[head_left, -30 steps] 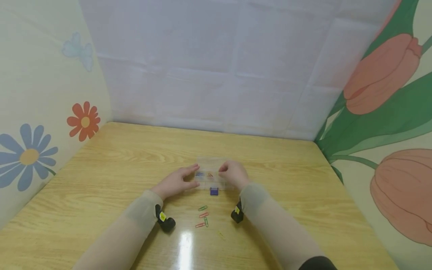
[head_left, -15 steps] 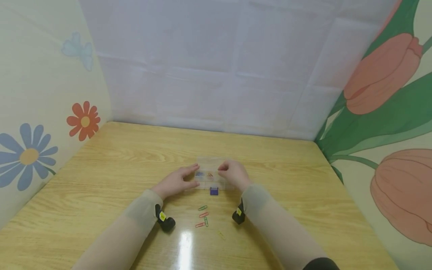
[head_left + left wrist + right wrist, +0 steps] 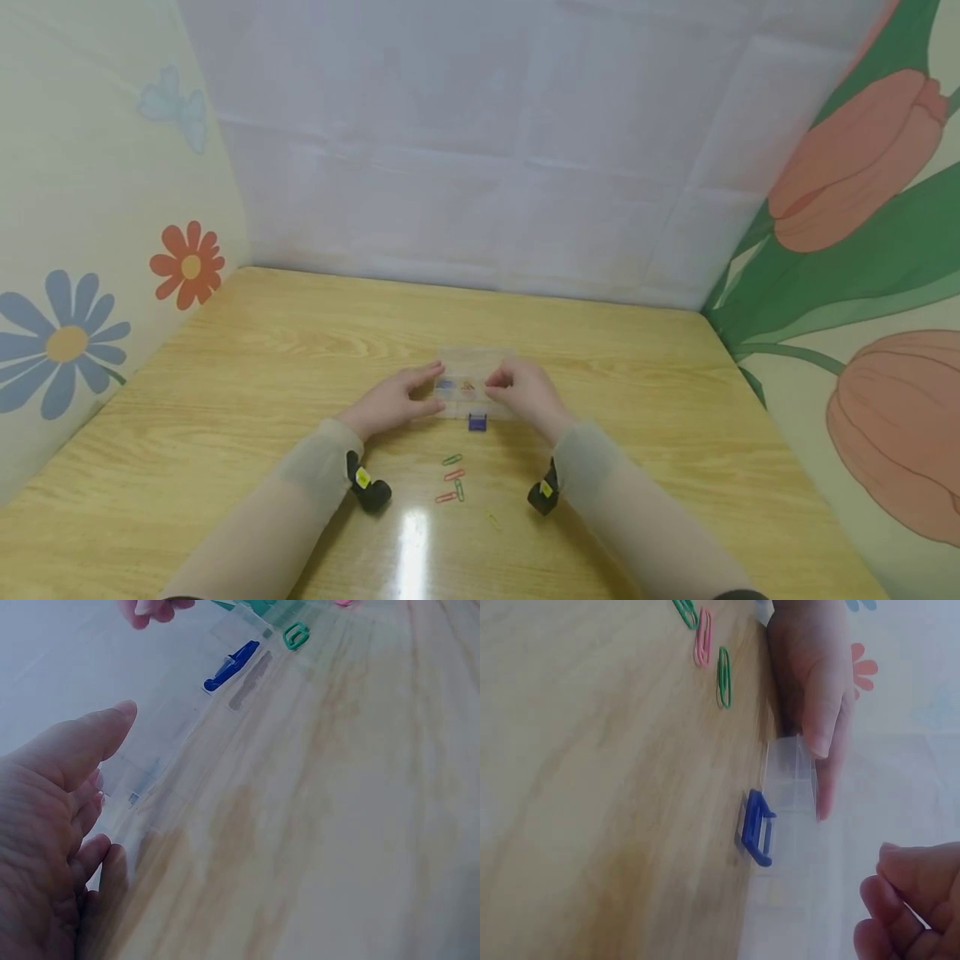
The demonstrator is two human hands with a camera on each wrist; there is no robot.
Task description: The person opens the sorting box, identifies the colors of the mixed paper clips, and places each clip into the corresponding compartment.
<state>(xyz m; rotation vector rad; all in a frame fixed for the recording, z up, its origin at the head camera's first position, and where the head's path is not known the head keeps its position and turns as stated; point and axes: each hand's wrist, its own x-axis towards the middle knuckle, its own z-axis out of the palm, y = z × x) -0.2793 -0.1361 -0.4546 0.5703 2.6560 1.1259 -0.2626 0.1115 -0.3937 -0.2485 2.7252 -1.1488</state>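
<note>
A clear plastic box with compartments [image 3: 457, 410] stands on the table, its clear lid [image 3: 474, 358] folded back. Small blue pieces [image 3: 445, 385] lie in its left compartment, and orange paper clips [image 3: 468, 387] in the one beside it. My left hand [image 3: 390, 404] rests at the box's left end, thumb and fingers spread toward front and back. My right hand [image 3: 528, 396] is over the right part of the box, thumb and fingers curled close together; I cannot tell whether anything is between them. A blue latch [image 3: 756, 829] sticks out from the front.
In front of the box lie green paper clips [image 3: 452, 459], pink-red paper clips [image 3: 453, 475] and a yellow paper clip [image 3: 492, 521]. The wooden table [image 3: 300, 333] meets a white cloth backdrop [image 3: 450, 208] behind and flower-patterned panels [image 3: 892, 400] at the sides.
My right wrist and forearm have shifted slightly right, while its fingertips stay over the same part of the box. My left hand and the loose clips keep their places.
</note>
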